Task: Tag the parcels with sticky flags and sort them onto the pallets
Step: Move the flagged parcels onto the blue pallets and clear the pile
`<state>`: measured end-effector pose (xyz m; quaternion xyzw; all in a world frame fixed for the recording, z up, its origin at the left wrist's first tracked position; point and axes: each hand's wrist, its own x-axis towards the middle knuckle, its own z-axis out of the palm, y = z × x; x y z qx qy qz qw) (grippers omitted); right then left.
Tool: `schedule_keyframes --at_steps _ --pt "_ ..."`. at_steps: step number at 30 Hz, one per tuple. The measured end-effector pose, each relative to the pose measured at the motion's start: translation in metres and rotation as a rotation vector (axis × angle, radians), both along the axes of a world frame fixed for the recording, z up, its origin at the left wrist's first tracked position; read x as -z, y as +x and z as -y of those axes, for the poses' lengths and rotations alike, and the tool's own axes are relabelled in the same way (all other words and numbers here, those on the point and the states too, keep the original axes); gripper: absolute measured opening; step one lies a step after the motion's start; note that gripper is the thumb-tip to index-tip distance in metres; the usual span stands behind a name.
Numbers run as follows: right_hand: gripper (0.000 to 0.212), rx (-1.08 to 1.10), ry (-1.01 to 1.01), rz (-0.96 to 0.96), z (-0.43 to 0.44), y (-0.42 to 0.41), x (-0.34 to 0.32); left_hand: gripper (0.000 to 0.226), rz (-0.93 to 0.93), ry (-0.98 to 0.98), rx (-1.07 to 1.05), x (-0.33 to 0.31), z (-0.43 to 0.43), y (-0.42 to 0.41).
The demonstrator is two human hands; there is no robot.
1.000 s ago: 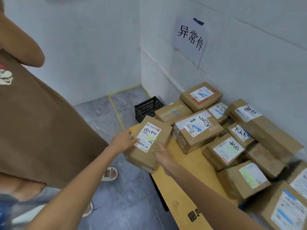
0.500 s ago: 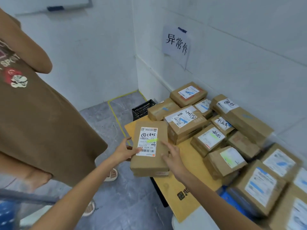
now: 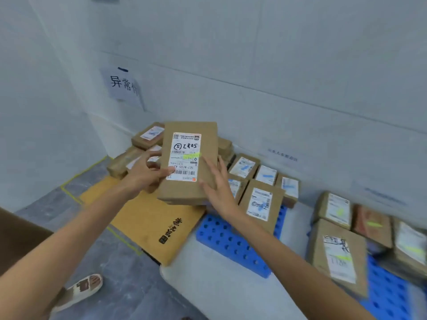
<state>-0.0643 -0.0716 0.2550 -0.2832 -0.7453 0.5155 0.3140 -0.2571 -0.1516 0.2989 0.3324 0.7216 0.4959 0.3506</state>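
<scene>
over the cardboard sheet (image 3: 143,218), left hand (image 3: 147,174) grips the parcel (image 3: 189,162): fingers curled round its left edge, thumb on the label. right hand (image 3: 217,181) braces the right edge, fingers near straight. parcel is held in the air, green sticky flag (image 3: 193,156) already on. looks like the sort step. next: pick the matching pile, set it flat. blue pallet (image 3: 231,241) beyond, wall sign (image 3: 122,85) behind.
</scene>
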Motion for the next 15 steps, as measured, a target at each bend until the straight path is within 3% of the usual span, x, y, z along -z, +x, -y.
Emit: schedule_keyframes --at_steps 15 --pt "0.044 0.641 -0.146 0.102 -0.036 0.409 0.038 0.054 -0.005 -0.178 0.67 0.055 -0.131 0.384"
